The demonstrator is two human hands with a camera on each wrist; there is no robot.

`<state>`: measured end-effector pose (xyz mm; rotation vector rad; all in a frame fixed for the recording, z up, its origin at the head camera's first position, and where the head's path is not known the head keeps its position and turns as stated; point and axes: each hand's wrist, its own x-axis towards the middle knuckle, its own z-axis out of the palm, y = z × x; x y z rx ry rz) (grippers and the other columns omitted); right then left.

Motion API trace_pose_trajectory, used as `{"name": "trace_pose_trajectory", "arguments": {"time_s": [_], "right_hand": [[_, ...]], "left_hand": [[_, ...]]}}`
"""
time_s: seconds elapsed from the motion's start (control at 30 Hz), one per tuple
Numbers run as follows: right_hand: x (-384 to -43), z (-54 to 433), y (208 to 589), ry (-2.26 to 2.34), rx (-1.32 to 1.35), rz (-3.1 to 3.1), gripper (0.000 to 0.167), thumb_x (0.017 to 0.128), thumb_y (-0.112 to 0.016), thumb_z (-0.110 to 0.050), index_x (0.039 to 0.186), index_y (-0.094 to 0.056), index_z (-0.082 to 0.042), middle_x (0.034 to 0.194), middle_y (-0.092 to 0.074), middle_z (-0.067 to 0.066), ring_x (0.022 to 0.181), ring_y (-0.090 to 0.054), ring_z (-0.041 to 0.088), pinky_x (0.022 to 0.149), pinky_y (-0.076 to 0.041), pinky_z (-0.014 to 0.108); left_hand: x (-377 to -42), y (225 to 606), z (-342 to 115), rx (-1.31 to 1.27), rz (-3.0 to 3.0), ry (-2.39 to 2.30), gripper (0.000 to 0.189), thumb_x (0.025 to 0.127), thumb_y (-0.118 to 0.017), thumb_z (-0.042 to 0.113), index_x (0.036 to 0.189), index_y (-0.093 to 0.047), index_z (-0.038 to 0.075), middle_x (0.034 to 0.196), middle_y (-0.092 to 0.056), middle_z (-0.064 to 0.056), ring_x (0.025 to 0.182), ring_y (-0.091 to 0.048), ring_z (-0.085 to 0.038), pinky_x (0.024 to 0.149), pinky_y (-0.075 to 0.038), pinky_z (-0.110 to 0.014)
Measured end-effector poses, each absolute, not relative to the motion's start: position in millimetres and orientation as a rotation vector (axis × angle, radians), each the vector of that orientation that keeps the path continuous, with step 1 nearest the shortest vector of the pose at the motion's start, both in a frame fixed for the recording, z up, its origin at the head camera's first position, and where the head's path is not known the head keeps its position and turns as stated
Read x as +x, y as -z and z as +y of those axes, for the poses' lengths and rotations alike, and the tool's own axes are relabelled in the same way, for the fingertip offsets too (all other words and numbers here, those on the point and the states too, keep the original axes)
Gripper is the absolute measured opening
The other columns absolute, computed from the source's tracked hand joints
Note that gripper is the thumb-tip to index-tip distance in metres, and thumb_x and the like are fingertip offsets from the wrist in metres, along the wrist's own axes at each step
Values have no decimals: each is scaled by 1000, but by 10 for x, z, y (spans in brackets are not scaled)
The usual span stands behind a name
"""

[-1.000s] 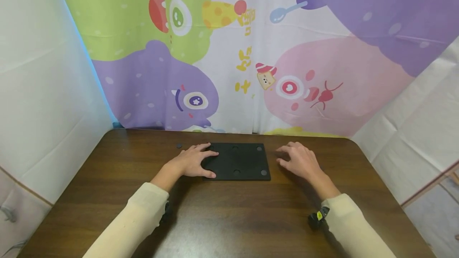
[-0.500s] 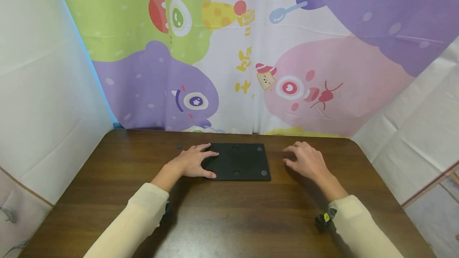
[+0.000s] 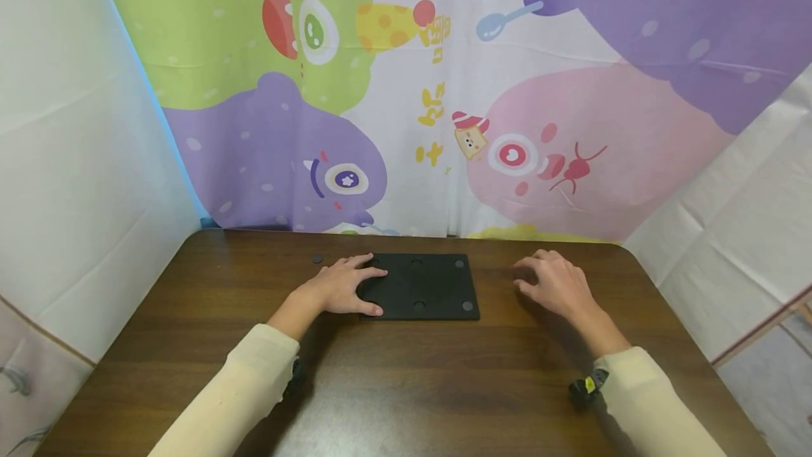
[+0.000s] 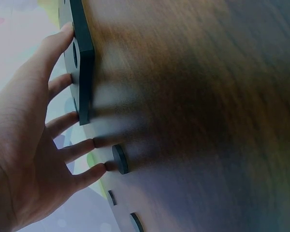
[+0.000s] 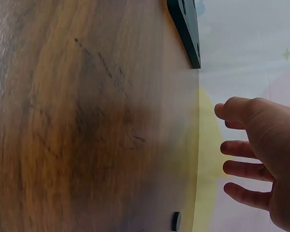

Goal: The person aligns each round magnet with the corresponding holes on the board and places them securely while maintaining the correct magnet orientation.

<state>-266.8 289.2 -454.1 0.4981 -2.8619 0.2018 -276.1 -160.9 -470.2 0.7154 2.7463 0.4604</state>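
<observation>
A flat black rectangular board (image 3: pixel 438 284) with round recesses lies near the back of the table. Grey-looking discs (image 3: pixel 466 306) sit in its two right-hand corners; the two middle recesses look dark. My left hand (image 3: pixel 342 286) is spread over the board's left end, thumb and some fingertips touching it and hiding the recesses there. A loose black disc (image 4: pixel 120 159) lies on the table by the left little finger. To the board's right, my right hand (image 3: pixel 555 284) hovers over the table with loosely bent fingers and nothing in it.
In the left wrist view, two more black discs (image 4: pixel 136 222) lie farther along the table. Another dark disc (image 5: pixel 176 221) is at the bottom of the right wrist view. A printed cartoon curtain (image 3: pixel 412 161) hangs along the back edge of the brown wooden table (image 3: pixel 412 386).
My right hand has drawn away from the board, moving to the right across the table. The left hand and the board have stayed where they were.
</observation>
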Motion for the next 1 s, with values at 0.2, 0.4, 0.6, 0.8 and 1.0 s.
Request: {"name": "trace_pose_trajectory", "arguments": {"time_s": [0.2, 0.4, 0.6, 0.8, 1.0], "right_hand": [[-2655, 2954, 4501, -197, 469, -2879, 34, 96, -89, -28, 127, -85, -14, 122, -79, 14, 115, -74, 42, 80, -65, 61], [-2645, 3041, 4500, -169, 470, -2884, 35, 96, -89, -28, 127, -84, -12, 120, -79, 14, 114, -74, 43, 78, -65, 60], [-2632, 3128, 4477, -155, 449, -2883, 36, 95, -90, -28, 127, -85, -12, 119, -79, 15, 110, -74, 42, 75, -64, 59], [-2624, 3201, 4465, -143, 417, -2901, 36, 96, -89, -28, 127, -84, -12, 119, -79, 16, 109, -74, 43, 75, -64, 59], [-2634, 3278, 4443, -144, 406, -2906, 36, 97, -88, -29, 127, -84, -12, 121, -79, 17, 113, -74, 46, 75, -64, 61]], "left_hand": [[-2919, 4918, -1665, 742, 2761, -463, 95, 91, -74, 83, 169, -53, 33, 187, -30, -16, 166, -36, -57, 119, -33, -93], [-3084, 5150, -1727, 713, 2761, -463, 98, 86, -76, 88, 169, -51, 43, 190, -25, -8, 170, -32, -52, 123, -31, -92], [-3163, 5265, -1751, 733, 2783, -411, 100, 84, -72, 94, 169, -50, 46, 190, -25, -5, 170, -34, -50, 123, -33, -90], [-3175, 5274, -1752, 735, 2783, -398, 109, 79, -64, 104, 170, -48, 46, 191, -25, -6, 171, -34, -48, 123, -34, -89], [-3076, 5142, -1714, 729, 2773, -444, 99, 85, -75, 89, 169, -52, 41, 189, -27, -10, 169, -34, -54, 122, -32, -92]]}}
